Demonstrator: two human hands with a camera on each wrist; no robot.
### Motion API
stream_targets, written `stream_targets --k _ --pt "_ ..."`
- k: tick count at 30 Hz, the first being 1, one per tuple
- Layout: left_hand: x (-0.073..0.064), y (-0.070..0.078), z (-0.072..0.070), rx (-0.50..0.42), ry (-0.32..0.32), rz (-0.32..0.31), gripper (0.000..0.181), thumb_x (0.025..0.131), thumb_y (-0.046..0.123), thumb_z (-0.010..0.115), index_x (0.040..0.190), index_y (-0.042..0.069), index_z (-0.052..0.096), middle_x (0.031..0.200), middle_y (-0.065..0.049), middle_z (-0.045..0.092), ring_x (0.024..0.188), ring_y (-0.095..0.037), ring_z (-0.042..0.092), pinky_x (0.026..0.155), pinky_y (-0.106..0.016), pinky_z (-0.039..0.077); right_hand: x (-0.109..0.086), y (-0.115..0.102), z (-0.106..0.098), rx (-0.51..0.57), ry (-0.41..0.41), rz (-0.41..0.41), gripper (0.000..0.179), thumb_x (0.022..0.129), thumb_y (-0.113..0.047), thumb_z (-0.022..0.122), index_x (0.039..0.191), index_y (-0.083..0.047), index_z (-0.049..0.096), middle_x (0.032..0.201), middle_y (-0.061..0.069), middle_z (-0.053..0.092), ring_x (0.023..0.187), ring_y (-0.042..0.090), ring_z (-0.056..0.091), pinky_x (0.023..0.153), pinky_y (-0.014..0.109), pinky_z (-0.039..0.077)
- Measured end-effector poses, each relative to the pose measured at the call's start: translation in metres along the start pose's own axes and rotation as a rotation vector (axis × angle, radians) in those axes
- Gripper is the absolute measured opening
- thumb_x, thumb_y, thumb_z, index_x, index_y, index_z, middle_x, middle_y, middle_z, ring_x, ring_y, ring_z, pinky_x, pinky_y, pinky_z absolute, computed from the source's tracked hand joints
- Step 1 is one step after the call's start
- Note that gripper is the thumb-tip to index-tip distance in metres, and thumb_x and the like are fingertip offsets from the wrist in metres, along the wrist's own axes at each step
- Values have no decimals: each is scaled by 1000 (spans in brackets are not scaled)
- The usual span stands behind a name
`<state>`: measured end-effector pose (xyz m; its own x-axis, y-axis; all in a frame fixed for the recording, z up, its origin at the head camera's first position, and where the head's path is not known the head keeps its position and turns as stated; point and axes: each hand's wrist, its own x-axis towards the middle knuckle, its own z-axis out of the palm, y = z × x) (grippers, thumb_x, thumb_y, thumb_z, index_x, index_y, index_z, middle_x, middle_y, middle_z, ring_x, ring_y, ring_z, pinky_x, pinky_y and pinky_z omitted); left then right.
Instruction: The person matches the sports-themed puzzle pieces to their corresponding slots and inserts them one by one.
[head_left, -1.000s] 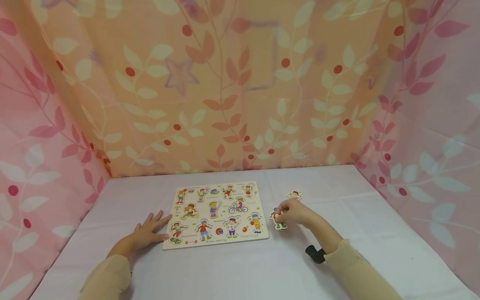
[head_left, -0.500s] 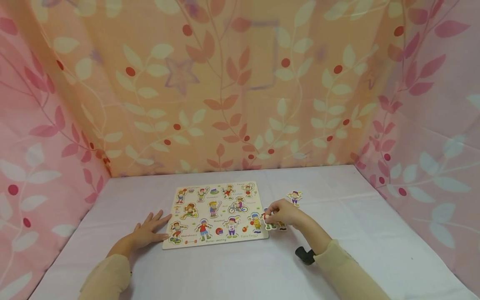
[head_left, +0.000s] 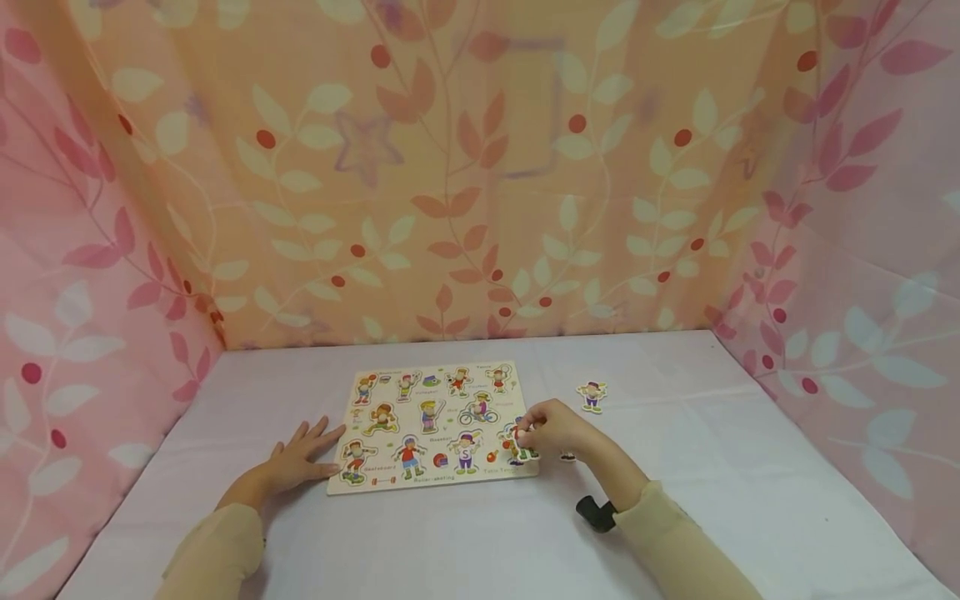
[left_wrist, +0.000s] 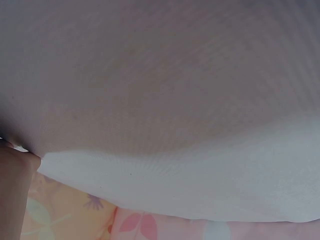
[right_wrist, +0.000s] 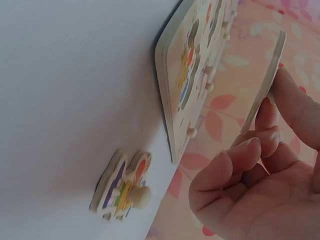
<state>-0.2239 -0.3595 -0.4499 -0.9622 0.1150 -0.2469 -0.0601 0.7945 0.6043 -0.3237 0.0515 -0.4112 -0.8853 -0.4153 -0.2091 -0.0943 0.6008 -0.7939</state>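
Note:
A wooden knob puzzle board (head_left: 405,485) printed with sporty children lies on the table. My left hand (head_left: 300,457) rests with spread fingers at its left edge, fingertips touching it; in the left wrist view only a bit of that hand (left_wrist: 17,185) shows. My right hand (head_left: 558,429) pinches a puzzle piece (head_left: 527,448) between thumb and fingers over the board's right edge. The right wrist view shows this piece (right_wrist: 265,82) edge-on, raised and tilted. Another piece (head_left: 592,396) lies right of the board. A further piece (head_left: 567,456) is mostly hidden below the right wrist.
A black object (head_left: 596,514) sits at the right sleeve's cuff. White cloth covers the table (head_left: 420,550). Patterned curtains (head_left: 465,167) stand around the back and sides. Small round knobs (right_wrist: 192,133) stick up from the board.
The right hand has moved left with the piece it holds, from beside the board to over its right edge. The baseball piece has come to lie flat facing up. The left hand stays put.

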Motion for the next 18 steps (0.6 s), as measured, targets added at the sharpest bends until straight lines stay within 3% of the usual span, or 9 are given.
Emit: stream_targets --k 11,18 --pt "-1 -1 0 -3 -4 -8 84 86 44 68 149 2 32 155 -33 3 139 -55 -11 101 -73 -13 11 -9 19 79 -43 -40 8 81 -2 76 81 -3 68 79 4 54 77 18 48 61 26 37" --pt "-1 0 0 -3 -3 -8 83 86 43 68 149 1 32 155 -33 4 139 -55 -11 101 -74 -12 12 -17 30 111 -37 -44 9 80 -1 77 84 0 68 74 2 51 72 15 46 59 24 37"
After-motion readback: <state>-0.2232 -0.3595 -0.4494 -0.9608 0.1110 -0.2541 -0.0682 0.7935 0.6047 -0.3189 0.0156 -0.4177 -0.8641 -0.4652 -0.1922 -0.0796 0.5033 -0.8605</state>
